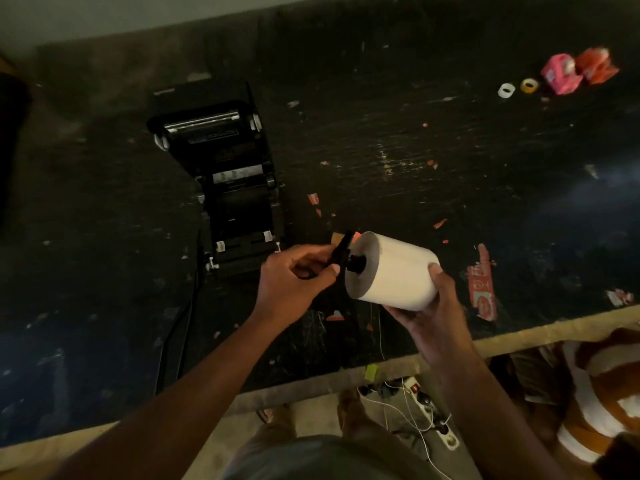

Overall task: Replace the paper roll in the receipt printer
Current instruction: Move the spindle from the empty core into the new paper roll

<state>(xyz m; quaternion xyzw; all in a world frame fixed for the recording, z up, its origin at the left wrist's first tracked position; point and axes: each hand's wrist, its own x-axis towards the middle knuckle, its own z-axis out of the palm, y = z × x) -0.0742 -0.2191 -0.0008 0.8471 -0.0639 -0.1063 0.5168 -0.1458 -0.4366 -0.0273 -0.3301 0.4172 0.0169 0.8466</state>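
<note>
We see the right hand [427,311] cupped under the far end of a white paper roll [393,271], fingers wrapped up around it and the thumb pressed on its upper side, so the roll lies on its side above the desk [433,161], near the front edge. The left hand [294,277] is curled, its fingertips pinching a black spindle piece [341,252] whose round end sits in the core of the roll. Just beyond the left hand stands the black receipt printer [230,188] with its lid thrown open and its paper bay showing dark; we cannot tell whether anything lies in it. Far off at the right back of the desk sit a white ring [506,90], a yellow ring [529,85] and two pink and red packets [576,71]. Scraps of red paper dot the desk's dark top
</note>
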